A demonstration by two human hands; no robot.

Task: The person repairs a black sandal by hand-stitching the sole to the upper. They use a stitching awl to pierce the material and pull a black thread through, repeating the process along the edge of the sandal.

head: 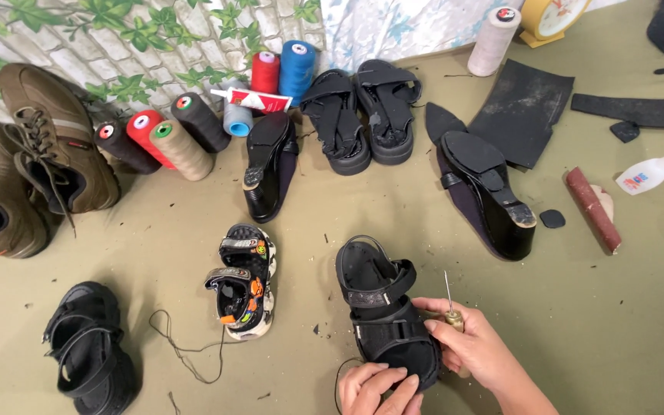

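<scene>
Black strapped sandal lay on the olive floor — the left hand gripped its toe end, the right hand closed around an awl beside its strap — a child's sandal nearby.

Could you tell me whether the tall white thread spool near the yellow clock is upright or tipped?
Upright: the white thread spool stands on end, its top facing up.

You are working over an olive-green floor covering. Lying directly on it: 2 brown lace-up shoes, several thread spools, 2 black platform sandals, a small child's sandal, dark rubber sheets, and loose thread.
</scene>
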